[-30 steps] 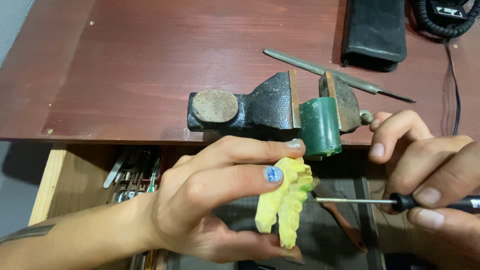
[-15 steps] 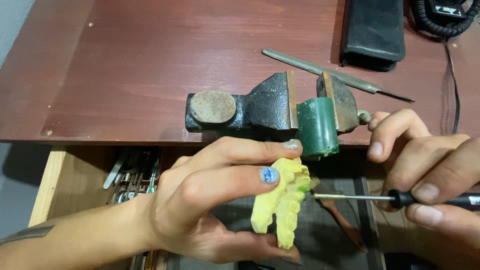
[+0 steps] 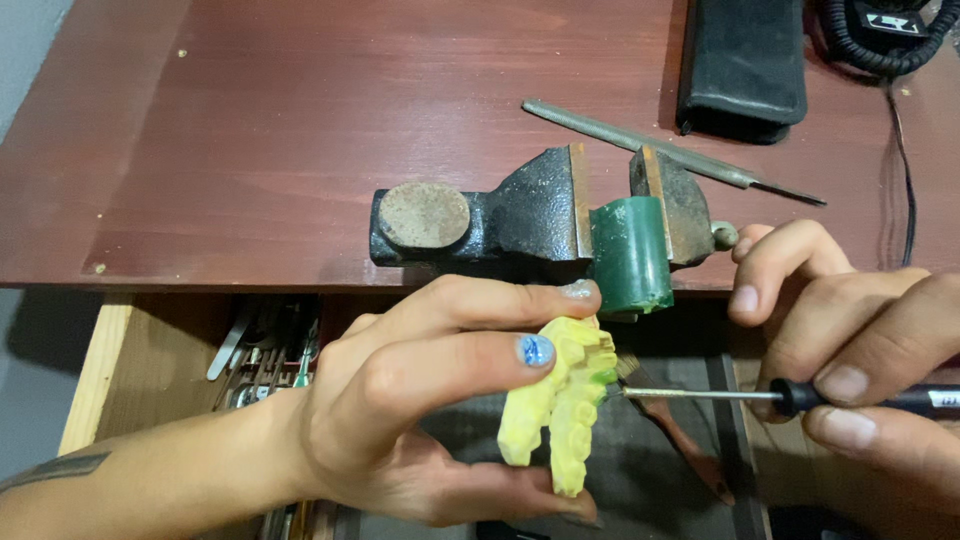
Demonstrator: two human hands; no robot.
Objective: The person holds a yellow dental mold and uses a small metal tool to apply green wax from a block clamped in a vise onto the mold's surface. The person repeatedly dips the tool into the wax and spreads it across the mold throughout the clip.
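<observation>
Little has shifted since the earlier frame: the left hand (image 3: 400,400) has eased the yellow dental cast (image 3: 560,405) slightly lower, fingers still closed around it. Gripping a slim black-handled tool (image 3: 800,397), the right hand (image 3: 860,350) touches the tool's tip to the cast's edge (by a green smear). Both hover before the table (image 3: 250,130), below the rusty vise (image 3: 540,215) clamping a green wax block (image 3: 630,255).
</observation>
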